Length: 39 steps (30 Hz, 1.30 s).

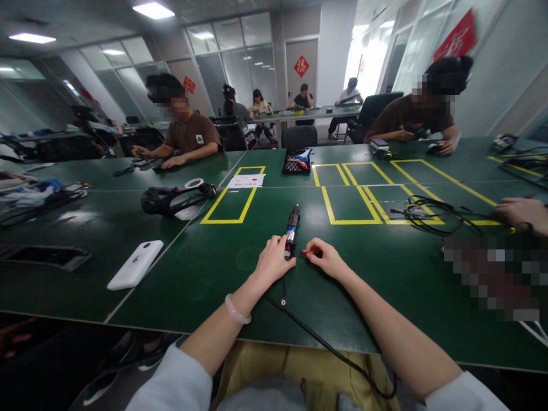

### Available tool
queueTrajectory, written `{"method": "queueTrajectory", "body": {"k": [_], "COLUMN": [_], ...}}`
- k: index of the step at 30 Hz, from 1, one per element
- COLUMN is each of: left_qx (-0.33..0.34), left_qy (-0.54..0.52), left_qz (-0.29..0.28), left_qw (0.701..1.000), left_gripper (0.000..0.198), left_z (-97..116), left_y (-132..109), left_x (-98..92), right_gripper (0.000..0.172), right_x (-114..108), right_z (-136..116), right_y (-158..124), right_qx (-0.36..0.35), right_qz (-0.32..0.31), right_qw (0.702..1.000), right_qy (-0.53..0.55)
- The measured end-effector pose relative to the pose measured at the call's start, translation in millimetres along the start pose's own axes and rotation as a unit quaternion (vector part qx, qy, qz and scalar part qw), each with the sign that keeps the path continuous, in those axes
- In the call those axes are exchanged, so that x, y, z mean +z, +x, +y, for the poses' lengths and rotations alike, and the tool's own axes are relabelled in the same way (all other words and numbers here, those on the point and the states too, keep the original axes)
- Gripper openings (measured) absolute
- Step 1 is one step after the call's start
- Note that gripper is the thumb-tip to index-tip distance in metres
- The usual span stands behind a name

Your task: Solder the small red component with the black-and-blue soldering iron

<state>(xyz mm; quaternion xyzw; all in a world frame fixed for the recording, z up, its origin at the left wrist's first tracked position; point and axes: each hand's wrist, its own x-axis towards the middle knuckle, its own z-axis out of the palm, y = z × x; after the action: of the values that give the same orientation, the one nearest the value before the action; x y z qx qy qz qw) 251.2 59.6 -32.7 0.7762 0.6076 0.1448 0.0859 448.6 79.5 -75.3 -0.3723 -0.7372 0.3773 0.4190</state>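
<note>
My left hand [273, 260] is closed on the near end of a slim electric screwdriver [292, 227], which lies on the green table pointing away from me. Its silver and blue inner section shows, as if part of the casing were off. Just right of it, my right hand [329, 260] pinches a small red piece with a dark tip [303, 252], held apart from the screwdriver. From beneath my left hand a black cable [317, 335] runs over the table edge toward my lap. A small ring terminal [283, 302] lies by this cable.
A white power-bank-like case [136, 265] and a black headset-like device [162, 201] lie to the left. Ahead stands a black tray [295, 165] with tools. Coiled black cables [428, 212] and another person's hand [524, 214] are at right. Yellow tape [355, 222] marks the table.
</note>
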Motion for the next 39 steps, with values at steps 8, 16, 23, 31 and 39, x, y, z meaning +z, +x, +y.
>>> {"method": "queueTrajectory", "body": {"k": [8, 16, 23, 31, 39], "left_qx": [0.022, 0.037, 0.027, 0.035, -0.005], "left_qy": [-0.032, 0.021, 0.096, 0.112, 0.160], "left_qz": [-0.001, 0.015, 0.044, 0.068, 0.057], "left_qw": [0.999, 0.999, 0.994, 0.991, 0.985], "left_gripper": [0.057, 0.059, 0.062, 0.065, 0.065], "left_z": [17, 19, 26, 15, -51], "left_y": [0, -1, 3, 3, -25], "left_x": [8.2, 10.3, 13.8, 10.6, -19.8], "right_gripper": [0.004, 0.009, 0.013, 0.020, 0.020], "right_x": [1, 2, 0, 0, -1], "right_z": [5, -1, -9, -7, -10], "right_y": [-1, -1, -2, -3, -4], "right_qx": [-0.015, 0.000, 0.009, 0.025, 0.042], "right_qz": [0.002, 0.017, 0.028, 0.009, -0.005], "right_qw": [0.999, 0.998, 0.998, 0.999, 0.998], "right_qy": [-0.039, -0.066, -0.054, -0.025, -0.043]}}
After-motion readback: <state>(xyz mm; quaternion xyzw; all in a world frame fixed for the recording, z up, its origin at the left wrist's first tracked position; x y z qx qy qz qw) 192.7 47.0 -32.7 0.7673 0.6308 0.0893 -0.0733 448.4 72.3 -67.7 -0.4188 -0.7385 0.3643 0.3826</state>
